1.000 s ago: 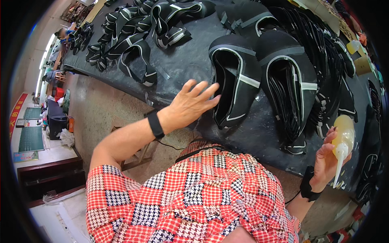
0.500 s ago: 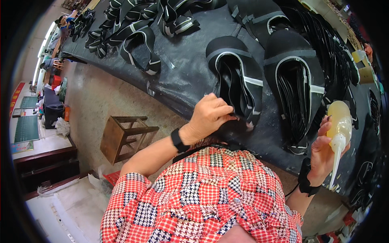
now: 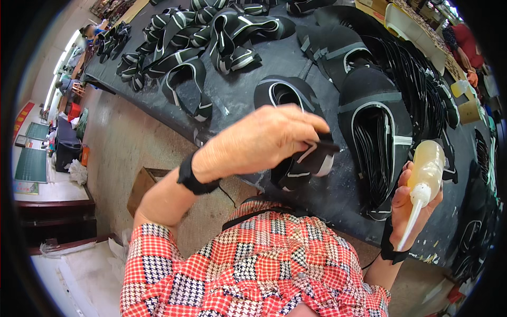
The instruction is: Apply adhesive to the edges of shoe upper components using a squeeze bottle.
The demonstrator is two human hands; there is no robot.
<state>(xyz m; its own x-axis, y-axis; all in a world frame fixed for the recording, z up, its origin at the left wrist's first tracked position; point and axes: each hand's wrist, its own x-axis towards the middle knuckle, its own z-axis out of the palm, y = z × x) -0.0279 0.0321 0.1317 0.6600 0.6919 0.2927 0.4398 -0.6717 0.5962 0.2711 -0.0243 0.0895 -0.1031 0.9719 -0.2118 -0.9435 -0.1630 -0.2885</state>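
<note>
My left hand (image 3: pixel 259 138) is raised over the table's near edge, thumb and fingers pinched on one end of a black shoe upper (image 3: pixel 297 90) with white edging. The lifted end tilts up beneath my fingertips, and the hand hides the upper's middle. My right hand (image 3: pixel 402 211) is wrapped round a squeeze bottle (image 3: pixel 429 165) of pale yellow liquid. Its long white nozzle slants down toward me, apart from the uppers. Between the two hands lies a nested stack of black uppers (image 3: pixel 368 87), white edging round its opening.
The black-covered table (image 3: pixel 240 79) bears a loose pile of uppers (image 3: pixel 182 29) at far left and tightly layered ones (image 3: pixel 417 79) at right. A wooden stool (image 3: pixel 141 190) stands on the floor at left. Another person (image 3: pixel 467 45) is at the far right.
My left hand has risen and moved slightly right, lifting and bending the upper's near end. The right hand with the bottle has shifted slightly left and down. The view has shifted too.
</note>
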